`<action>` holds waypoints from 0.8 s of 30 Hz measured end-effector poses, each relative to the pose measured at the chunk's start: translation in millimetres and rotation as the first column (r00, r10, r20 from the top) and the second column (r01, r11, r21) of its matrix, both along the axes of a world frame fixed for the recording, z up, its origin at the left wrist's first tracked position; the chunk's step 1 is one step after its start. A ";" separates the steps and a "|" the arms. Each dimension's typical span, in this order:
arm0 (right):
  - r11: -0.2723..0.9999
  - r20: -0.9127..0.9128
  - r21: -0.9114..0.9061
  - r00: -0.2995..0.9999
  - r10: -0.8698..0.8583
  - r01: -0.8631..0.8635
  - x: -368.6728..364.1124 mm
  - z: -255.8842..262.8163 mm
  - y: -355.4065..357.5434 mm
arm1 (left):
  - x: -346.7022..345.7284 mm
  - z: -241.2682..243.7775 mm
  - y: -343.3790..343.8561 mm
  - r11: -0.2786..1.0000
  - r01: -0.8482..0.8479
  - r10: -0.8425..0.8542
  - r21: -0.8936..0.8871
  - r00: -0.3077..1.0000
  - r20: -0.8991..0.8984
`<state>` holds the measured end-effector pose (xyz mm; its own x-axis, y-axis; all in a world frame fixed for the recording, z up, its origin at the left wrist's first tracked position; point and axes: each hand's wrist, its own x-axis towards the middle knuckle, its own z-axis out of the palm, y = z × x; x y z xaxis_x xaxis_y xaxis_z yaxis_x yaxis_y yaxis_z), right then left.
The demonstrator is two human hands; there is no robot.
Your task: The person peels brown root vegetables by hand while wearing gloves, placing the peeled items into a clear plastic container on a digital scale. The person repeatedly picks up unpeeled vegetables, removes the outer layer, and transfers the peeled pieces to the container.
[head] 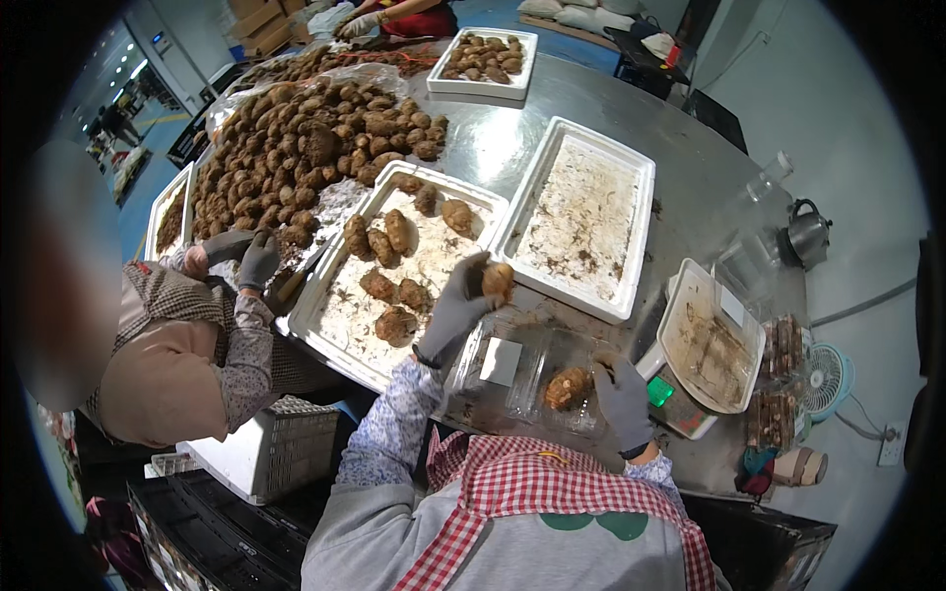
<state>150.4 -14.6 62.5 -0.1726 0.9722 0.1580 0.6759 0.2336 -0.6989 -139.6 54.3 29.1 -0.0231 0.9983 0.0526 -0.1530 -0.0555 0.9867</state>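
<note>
My left hand (460, 301), in a grey glove, grips a brown taro corm (498, 281) above the near right edge of a white foam tray (336, 310). Several more taro corms (395, 326) lie spread in that tray. In front of me a clear plastic clamshell box (532, 399) lies with its lid folded out to the left; a white label (501, 361) shows on the lid. One larger taro corm (567, 388) rests inside. At the box's right rim is my gloved right hand (621, 395), its fingers bent and partly hidden, so its hold is unclear.
A second foam tray (635, 221) with dirt crumbs lies ahead. To the right stand a digital scale (709, 347), stacked packed boxes (780, 369), a small fan (824, 380) and a kettle (805, 229). A co-worker (244, 347) works at the left beside a corm heap (295, 148).
</note>
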 end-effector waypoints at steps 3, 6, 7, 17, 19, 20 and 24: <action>0.997 -0.194 -0.032 0.979 0.066 -0.073 -18.8 14.9 3.2 | 33.7 -0.5 -26.7 0.977 0.195 -0.157 -0.085 0.933 0.325; 0.995 -0.255 0.025 0.961 0.103 -0.100 -36.8 33.7 5.8 | 60.0 -6.5 -44.0 0.952 0.292 -0.206 -0.092 0.833 0.513; 0.992 -0.268 0.068 0.955 0.123 -0.109 -37.8 34.6 6.6 | 66.2 -4.4 -49.3 0.943 0.311 -0.179 -0.120 0.776 0.604; 0.997 0.010 -0.055 0.999 0.052 -0.051 -46.6 20.6 -6.5 | 72.6 -12.8 -75.0 0.931 0.344 -0.098 -0.124 0.563 0.821; 0.991 0.178 0.006 0.975 0.132 -0.136 -49.9 9.7 1.0 | 72.2 -7.8 -76.9 0.927 0.349 -0.091 -0.135 0.560 0.824; 0.983 0.263 0.030 0.950 0.168 -0.182 -51.9 6.1 4.0 | 73.2 -3.3 -78.4 0.925 0.356 -0.093 -0.136 0.557 0.825; 0.980 -0.066 0.056 0.978 0.196 -0.193 -70.0 19.9 9.8 | 61.9 -13.9 -79.2 0.912 0.393 -0.002 -0.119 0.293 0.956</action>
<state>80.4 -4.9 82.3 -0.3441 0.9119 0.2234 0.5634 0.3909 -0.7278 -77.7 -24.8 15.2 0.3398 0.9319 -0.1270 -0.9265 0.3549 0.1250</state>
